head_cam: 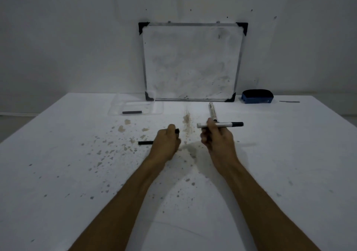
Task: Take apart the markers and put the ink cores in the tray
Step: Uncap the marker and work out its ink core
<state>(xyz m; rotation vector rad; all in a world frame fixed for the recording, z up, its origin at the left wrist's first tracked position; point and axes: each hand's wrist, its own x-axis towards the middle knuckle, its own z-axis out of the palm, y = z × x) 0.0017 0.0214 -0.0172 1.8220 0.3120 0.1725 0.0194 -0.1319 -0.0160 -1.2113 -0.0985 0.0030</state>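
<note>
My right hand (214,136) grips a silver marker barrel (222,124) held level, its black cap end pointing right and its left end open. A second silver marker (212,111) lies on the table just behind it, pointing away from me. My left hand (167,141) is closed around a black ink core (145,142); one end sticks out left of the fist and a black tip shows by the thumb. A clear plastic tray (156,108) sits at the back left with one black ink core (132,112) inside.
A small whiteboard (191,61) leans on the wall behind the table. A blue eraser (257,96) sits at its right, with a thin grey strip (289,101) further right. Brown stains (187,123) speckle the white table (289,154) around my hands.
</note>
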